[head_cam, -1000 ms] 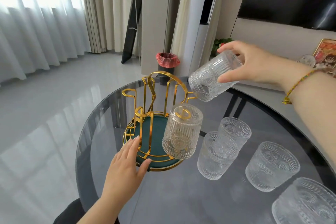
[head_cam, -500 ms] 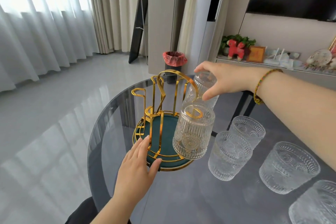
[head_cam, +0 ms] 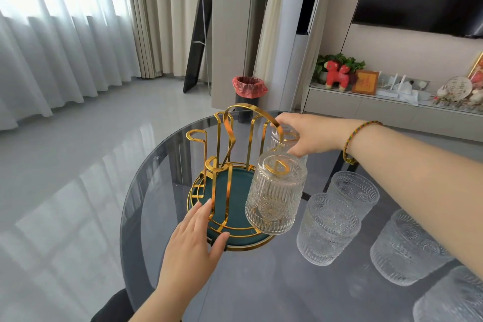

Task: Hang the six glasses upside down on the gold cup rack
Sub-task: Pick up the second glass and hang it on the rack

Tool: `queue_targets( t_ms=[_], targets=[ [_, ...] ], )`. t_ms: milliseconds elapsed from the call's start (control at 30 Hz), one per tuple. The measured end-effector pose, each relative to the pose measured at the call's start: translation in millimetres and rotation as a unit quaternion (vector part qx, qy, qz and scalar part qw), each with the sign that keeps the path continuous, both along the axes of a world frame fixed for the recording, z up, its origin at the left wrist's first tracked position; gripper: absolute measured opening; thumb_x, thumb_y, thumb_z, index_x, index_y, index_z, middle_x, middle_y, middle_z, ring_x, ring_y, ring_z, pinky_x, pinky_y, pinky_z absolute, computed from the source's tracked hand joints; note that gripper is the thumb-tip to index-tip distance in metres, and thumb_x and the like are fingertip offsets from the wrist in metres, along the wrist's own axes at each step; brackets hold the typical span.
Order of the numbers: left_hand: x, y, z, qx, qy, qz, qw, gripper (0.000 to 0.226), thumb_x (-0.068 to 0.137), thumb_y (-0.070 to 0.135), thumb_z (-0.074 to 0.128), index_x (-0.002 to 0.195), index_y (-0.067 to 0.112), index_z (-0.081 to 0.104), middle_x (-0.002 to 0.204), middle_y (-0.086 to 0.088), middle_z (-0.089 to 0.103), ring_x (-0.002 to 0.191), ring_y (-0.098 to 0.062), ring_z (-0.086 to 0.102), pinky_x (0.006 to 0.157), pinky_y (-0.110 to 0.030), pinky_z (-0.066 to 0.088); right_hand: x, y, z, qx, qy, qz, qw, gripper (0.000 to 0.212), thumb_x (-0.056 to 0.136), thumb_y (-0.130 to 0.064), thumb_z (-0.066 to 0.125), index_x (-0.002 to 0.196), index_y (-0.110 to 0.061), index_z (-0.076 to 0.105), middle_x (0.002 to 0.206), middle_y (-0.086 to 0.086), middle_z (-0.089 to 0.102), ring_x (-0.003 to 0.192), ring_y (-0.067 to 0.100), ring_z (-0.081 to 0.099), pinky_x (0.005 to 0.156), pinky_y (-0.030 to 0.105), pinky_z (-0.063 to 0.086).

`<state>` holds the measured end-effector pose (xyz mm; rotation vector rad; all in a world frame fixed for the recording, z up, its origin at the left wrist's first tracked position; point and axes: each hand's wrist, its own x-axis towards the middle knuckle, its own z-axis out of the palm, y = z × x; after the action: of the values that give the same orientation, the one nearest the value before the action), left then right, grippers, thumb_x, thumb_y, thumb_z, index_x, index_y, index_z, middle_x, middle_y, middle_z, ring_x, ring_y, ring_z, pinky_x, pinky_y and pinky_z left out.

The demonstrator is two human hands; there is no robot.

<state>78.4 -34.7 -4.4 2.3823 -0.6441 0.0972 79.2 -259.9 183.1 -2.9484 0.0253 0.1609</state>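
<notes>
Right hand (head_cam: 309, 134) fingertips grip the base of an embossed glass (head_cam: 283, 138), held mouth-down, long axis vertical, over a prong on the far right side of the gold cup rack (head_cam: 230, 165); whether it is fully seated I cannot tell. Left hand (head_cam: 192, 240) is flat with fingers spread, grasping nothing, thumb and fingertips resting on the rack's near rim at its green base. A hung glass (head_cam: 275, 195) sits upside down on the rack's near-right prong, axis slightly tilted. Four upright glasses stand mouth-up right of the rack on the round glass table (head_cam: 261, 290): nearest glass (head_cam: 328, 229), one behind it (head_cam: 352, 195), third glass (head_cam: 406, 248), and one at the frame corner (head_cam: 452, 298).
</notes>
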Motion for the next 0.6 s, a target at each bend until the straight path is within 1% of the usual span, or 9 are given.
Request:
queue_targets(
  t_ms=[67,100,167,300,367,433,500,533,600],
  targets=[
    [0.2,-0.2,0.0,0.001,0.003,0.0,1.0,0.07,0.084,0.051,0.045,0.14,0.03,0.01,0.151,0.006,0.022,0.139,-0.012,0.019,0.112,-0.033,0.022,0.2,0.6,1.0,-0.003,0.006,-0.001,1.0,0.063,0.072,-0.019,0.067,0.126,-0.019,0.034,0.107,-0.002,0.044,0.068,0.002,0.041,0.049,0.005,0.032],
    [0.0,-0.3,0.2,0.001,0.005,0.0,1.0,0.07,0.084,0.051,0.045,0.14,0.03,0.01,0.151,0.006,0.022,0.139,-0.012,0.019,0.112,-0.034,0.023,-0.2,0.6,1.2,0.0,0.008,-0.001,1.0,0.064,0.072,-0.019,0.067,0.126,-0.019,0.033,0.103,-0.004,0.041,0.064,0.0,0.039,0.045,0.002,0.033],
    [-0.4,0.0,1.0,0.001,0.006,0.0,1.0,0.07,0.084,0.051,0.045,0.14,0.03,0.01,0.151,0.006,0.022,0.139,-0.012,0.02,0.112,-0.034,0.023,-1.4,-0.3,0.7,0.011,0.012,-0.001,1.0,0.065,0.072,-0.019,0.067,0.128,-0.019,0.032,0.103,-0.006,0.039,0.063,-0.002,0.037,0.044,0.002,0.033],
    [-1.6,0.2,2.3,0.002,0.006,-0.002,1.0,0.07,0.084,0.051,0.045,0.14,0.029,0.01,0.152,0.006,0.022,0.139,-0.013,0.02,0.112,-0.034,0.023,-3.5,-1.8,-0.4,0.004,0.015,0.002,1.0,0.065,0.074,-0.019,0.066,0.128,-0.018,0.031,0.124,0.003,0.044,0.073,0.004,0.041,0.055,0.013,0.031],
    [-1.5,0.0,2.8,0.005,0.006,0.0,1.0,0.07,0.084,0.051,0.045,0.14,0.029,0.01,0.152,0.006,0.021,0.139,-0.013,0.019,0.112,-0.034,0.022,-4.0,-1.3,-0.6,0.005,0.013,0.001,1.0,0.065,0.073,-0.019,0.066,0.128,-0.018,0.032,0.13,0.006,0.044,0.088,0.011,0.043,0.064,0.017,0.035],
    [-1.2,-0.2,3.1,0.007,0.009,0.002,1.0,0.07,0.084,0.05,0.045,0.14,0.029,0.01,0.152,0.005,0.021,0.139,-0.013,0.019,0.112,-0.034,0.022,-4.6,-1.3,-0.4,0.012,0.01,-0.004,1.0,0.068,0.073,-0.021,0.067,0.13,-0.018,0.03,0.135,0.006,0.041,0.101,0.014,0.044,0.079,0.023,0.038],
    [-1.5,-1.0,4.3,0.01,0.012,0.003,1.0,0.07,0.085,0.05,0.045,0.14,0.029,0.009,0.152,0.005,0.021,0.139,-0.013,0.019,0.112,-0.034,0.022,-6.9,-2.7,3.0,0.011,0.006,-0.014,1.0,0.072,0.072,-0.023,0.068,0.132,-0.019,0.028,0.14,0.005,0.037,0.118,0.018,0.042,0.091,0.026,0.036],
    [-1.9,-0.8,4.7,0.011,0.013,0.002,1.0,0.07,0.085,0.05,0.045,0.14,0.029,0.009,0.152,0.004,0.021,0.139,-0.014,0.02,0.112,-0.035,0.022,-9.3,-3.5,6.1,0.011,0.005,-0.023,1.0,0.075,0.071,-0.025,0.069,0.133,-0.019,0.026,0.143,0.005,0.035,0.123,0.019,0.039,0.095,0.027,0.034],
    [-2.4,-0.2,5.9,0.008,0.012,-0.001,1.0,0.069,0.085,0.048,0.046,0.141,0.027,0.011,0.151,0.004,0.022,0.139,-0.014,0.02,0.112,-0.035,0.023,-17.2,-4.6,13.5,0.02,-0.01,-0.052,0.998,0.076,0.071,-0.025,0.069,0.134,-0.018,0.026,0.144,0.007,0.033,0.128,0.022,0.036,0.098,0.028,0.032]
  ],
)
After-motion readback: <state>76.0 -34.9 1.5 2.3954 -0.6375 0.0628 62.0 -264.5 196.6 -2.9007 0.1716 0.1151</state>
